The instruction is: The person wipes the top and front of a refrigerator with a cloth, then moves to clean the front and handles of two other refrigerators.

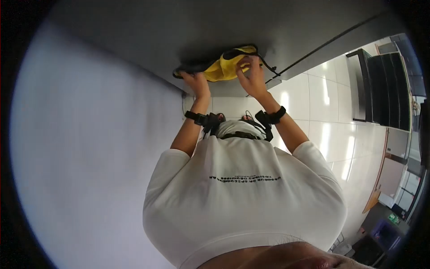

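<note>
A yellow cloth piece [218,71] with black edging lies crumpled against the dark grey surface, looking like a soft pouch; its exact kind does not show. Its left end is pinched in my left hand [197,84], near the surface's edge. On the right, my right hand [252,77] has bent fingers closed on the upper right part of the cloth. A thin black cord [265,63] hangs off that end, past my fingers. The fingertips of both hands are partly hidden by the cloth. Black straps with small devices sit around both wrists.
The dark grey surface [148,31] has a seam [333,40] running to its right side. A pale wall [89,148] rises close on my left. Shiny floor tiles [324,101] lie to the right, with a black cabinet-like unit [385,89] standing on them.
</note>
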`<state>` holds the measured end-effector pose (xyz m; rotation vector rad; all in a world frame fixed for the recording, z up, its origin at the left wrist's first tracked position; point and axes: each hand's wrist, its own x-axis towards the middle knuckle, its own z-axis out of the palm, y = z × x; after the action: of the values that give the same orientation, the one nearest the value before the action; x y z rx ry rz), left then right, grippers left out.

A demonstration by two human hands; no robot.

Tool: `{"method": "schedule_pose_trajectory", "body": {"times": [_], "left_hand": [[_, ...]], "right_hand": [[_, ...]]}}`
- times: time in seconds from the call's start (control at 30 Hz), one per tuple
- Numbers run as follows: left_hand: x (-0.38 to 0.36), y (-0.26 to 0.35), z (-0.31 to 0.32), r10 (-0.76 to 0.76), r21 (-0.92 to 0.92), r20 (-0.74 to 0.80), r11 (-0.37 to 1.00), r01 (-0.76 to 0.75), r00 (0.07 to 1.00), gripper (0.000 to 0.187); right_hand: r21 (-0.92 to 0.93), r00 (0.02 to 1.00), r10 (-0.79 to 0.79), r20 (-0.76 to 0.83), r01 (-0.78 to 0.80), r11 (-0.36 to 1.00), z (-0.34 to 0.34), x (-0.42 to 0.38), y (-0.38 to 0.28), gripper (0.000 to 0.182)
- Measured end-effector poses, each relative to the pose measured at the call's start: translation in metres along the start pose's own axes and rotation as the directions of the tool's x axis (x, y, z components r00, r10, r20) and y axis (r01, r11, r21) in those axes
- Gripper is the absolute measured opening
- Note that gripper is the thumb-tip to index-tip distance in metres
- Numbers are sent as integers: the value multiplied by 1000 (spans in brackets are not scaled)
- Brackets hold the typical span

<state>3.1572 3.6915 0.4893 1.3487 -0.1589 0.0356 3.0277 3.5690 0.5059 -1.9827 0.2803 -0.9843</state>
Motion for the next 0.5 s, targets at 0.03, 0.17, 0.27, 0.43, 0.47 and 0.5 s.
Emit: {"method": "schedule_pose_trajectory", "body": {"times": [0.03,0.17,0.27,0.43,0.47,0.5], "left_hand": [[3,8,3,122,54,22,991,-123,992,35],[15,72,-3,438,26,49,898,-439,898,36],[28,101,-7,581,71,48,810,-583,813,42],[25,83,-5,823,211,350,396,-894,447,49],[23,67,-7,824,193,385,367,-910,415,49],[22,35,-18,764,222,473,380,-898,440,47]], "right_hand": [[-70,1000,-7,-18,5,998,-1,0,-2,45],[-85,967,-197,-164,185,979,-23,16,-55,48],[-128,918,-261,-300,232,964,-37,16,-61,52],[-217,964,-154,-218,106,970,-11,-12,-22,45],[-206,985,-14,-173,-22,978,-3,-24,-10,44],[-328,989,-14,-146,-35,944,8,-36,8,42]]}}
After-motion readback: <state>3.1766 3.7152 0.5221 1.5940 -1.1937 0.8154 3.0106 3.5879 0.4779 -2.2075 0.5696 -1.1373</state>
